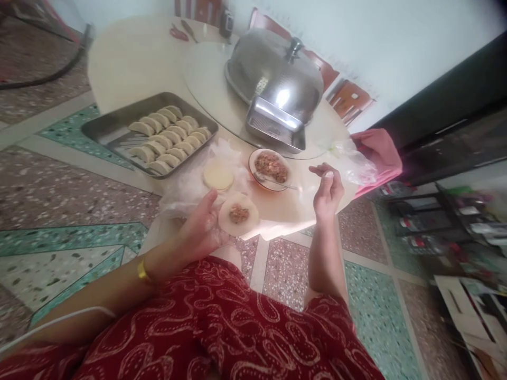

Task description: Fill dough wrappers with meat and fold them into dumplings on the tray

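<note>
Dumpling wrapper (238, 214), thin, soft and probably easy to tear under its dab of meat filling (238, 213), lies flat on the cupped left hand (202, 229) at the table's (130, 63) near edge, best pinched at its rim, while the right hand (328, 192) hovers empty, fingers loosely curled, beside the filling bowl (271, 169).

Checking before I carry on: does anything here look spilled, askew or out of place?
Nothing spilled. The one oddity: the metal tray of folded dumplings juts past the table edge over the floor. The wrapper with filling sits flat in the left hand.
</note>
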`<state>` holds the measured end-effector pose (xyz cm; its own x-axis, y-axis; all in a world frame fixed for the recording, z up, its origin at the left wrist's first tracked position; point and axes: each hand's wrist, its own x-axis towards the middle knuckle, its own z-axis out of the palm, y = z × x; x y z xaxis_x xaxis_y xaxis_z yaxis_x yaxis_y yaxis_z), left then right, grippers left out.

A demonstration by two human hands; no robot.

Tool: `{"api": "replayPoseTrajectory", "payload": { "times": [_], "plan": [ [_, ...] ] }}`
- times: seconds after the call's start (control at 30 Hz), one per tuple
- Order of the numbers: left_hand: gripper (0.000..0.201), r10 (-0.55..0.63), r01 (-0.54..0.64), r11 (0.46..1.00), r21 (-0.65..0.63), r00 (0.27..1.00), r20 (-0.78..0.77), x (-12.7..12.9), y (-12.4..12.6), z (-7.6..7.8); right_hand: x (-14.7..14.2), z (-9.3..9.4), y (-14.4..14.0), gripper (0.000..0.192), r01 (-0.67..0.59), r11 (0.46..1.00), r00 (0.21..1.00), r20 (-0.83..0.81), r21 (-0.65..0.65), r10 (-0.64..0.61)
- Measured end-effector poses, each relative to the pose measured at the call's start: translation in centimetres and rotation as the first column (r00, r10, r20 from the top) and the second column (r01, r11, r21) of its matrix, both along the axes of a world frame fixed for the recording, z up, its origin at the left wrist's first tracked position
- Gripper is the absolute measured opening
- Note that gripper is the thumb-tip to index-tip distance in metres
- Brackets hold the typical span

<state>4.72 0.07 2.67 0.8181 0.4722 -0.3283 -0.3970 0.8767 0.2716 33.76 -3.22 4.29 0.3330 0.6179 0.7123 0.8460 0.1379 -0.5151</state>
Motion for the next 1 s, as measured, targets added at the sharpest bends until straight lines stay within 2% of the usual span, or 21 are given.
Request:
{"api": "replayPoseTrajectory", "payload": {
  "times": [0.07,0.1,0.2,0.3,0.37,0.5,0.6,0.63,0.7,0.77,0.83,0.9,1.0],
  "plan": [
    [0.066,-0.03,0.029,1.0,0.003,0.998,0.057,0.2,0.2,-0.5,4.2,-0.9,-1.2,0.043,0.181,0.981,0.983,0.041,-0.074,-0.178],
    [0.065,-0.053,0.053,0.999,0.01,0.995,0.082,0.4,0.2,-0.8,5.8,-1.5,-1.7,0.046,0.235,0.961,0.971,0.079,-0.144,-0.226],
    [0.063,-0.092,0.086,0.995,0.055,0.987,0.129,1.1,0.2,-1.4,8.6,-3.6,-2.9,0.049,0.273,0.931,0.96,0.131,-0.242,-0.247],
    [0.062,-0.119,0.104,0.989,0.102,0.981,0.152,1.6,0.1,-1.7,9.2,-5.5,-3.0,0.051,0.277,0.912,0.959,0.153,-0.304,-0.24],
    [0.062,-0.128,0.113,0.988,0.109,0.981,0.144,1.8,-0.1,-1.7,9.2,-6.1,-2.7,0.052,0.269,0.905,0.961,0.156,-0.331,-0.229],
    [0.064,-0.095,0.087,0.993,0.085,0.99,0.101,2.0,-0.2,-1.4,8.8,-5.4,-2.8,0.052,0.269,0.908,0.962,0.142,-0.321,-0.235],
    [0.065,-0.103,0.094,0.991,0.095,0.99,0.093,2.0,-0.1,-1.5,6.5,-4.0,-3.4,0.046,0.236,0.954,0.972,0.039,-0.182,-0.233],
    [0.065,-0.107,0.098,0.99,0.099,0.99,0.091,2.0,-0.1,-1.5,5.1,-3.5,-3.6,0.042,0.169,0.979,0.984,-0.037,-0.117,-0.174],
    [0.063,-0.108,0.098,0.989,0.108,0.99,0.092,1.9,0.0,-1.5,1.6,-2.8,-3.8,0.038,-0.043,0.998,0.988,-0.149,-0.051,0.035],
    [0.063,-0.102,0.089,0.989,0.117,0.988,0.113,1.9,0.1,-1.3,-2.5,-2.4,-3.8,0.035,-0.259,0.965,0.96,-0.118,-0.036,0.254],
    [0.064,-0.098,0.079,0.989,0.127,0.984,0.146,1.6,0.1,-0.9,-6.0,-2.4,-3.4,0.034,-0.414,0.91,0.91,-0.008,-0.03,0.414],
    [0.066,-0.091,0.068,0.989,0.133,0.981,0.172,1.3,0.2,-0.4,-8.2,-2.7,-2.8,0.034,-0.494,0.866,0.862,0.083,-0.08,0.499],
    [0.068,-0.058,0.034,0.99,0.138,0.983,0.175,0.5,0.3,0.1,-9.4,-3.2,-1.6,0.036,-0.529,0.835,0.826,0.136,-0.151,0.547]
  ]
}}
